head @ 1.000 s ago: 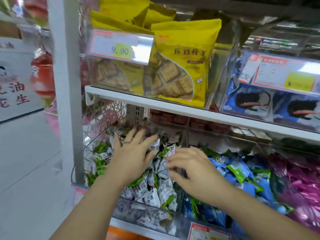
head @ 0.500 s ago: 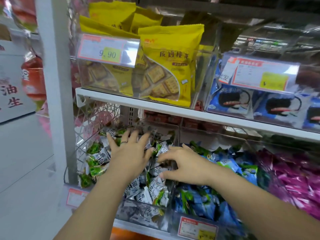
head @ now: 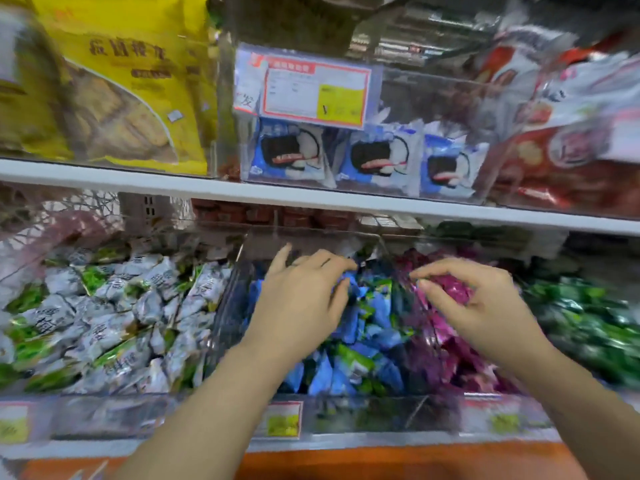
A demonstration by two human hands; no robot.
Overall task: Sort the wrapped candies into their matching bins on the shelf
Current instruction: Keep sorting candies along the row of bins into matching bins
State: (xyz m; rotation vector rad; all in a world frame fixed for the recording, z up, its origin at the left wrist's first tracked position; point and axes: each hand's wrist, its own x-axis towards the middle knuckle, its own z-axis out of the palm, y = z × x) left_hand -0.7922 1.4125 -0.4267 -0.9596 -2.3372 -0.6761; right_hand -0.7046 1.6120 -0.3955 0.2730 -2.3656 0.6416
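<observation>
Four clear bins sit side by side on the lower shelf. They hold white-and-green candies point(head: 104, 323), blue candies point(head: 367, 341), magenta candies point(head: 460, 362) and dark green candies point(head: 588, 323). My left hand point(head: 301, 299) hovers over the blue bin, its fingers stretched out and touching the top blue wrappers. Over the magenta bin, my right hand point(head: 481, 306) has its fingers curled round a magenta candy point(head: 452, 289), with the thumb below it. The view is blurred by motion.
The white upper shelf board point(head: 311, 199) hangs low over the bins. It carries yellow biscuit bags point(head: 138, 98), blue cookie packs point(head: 291, 154) and red bags point(head: 561, 161). Price tags point(head: 282, 419) line the front rail. Clear dividers point(head: 228, 306) separate the bins.
Both hands have left the white-and-green bin and moved right. The left is now over the blue candies, the right over the magenta ones. The view has swung right.
</observation>
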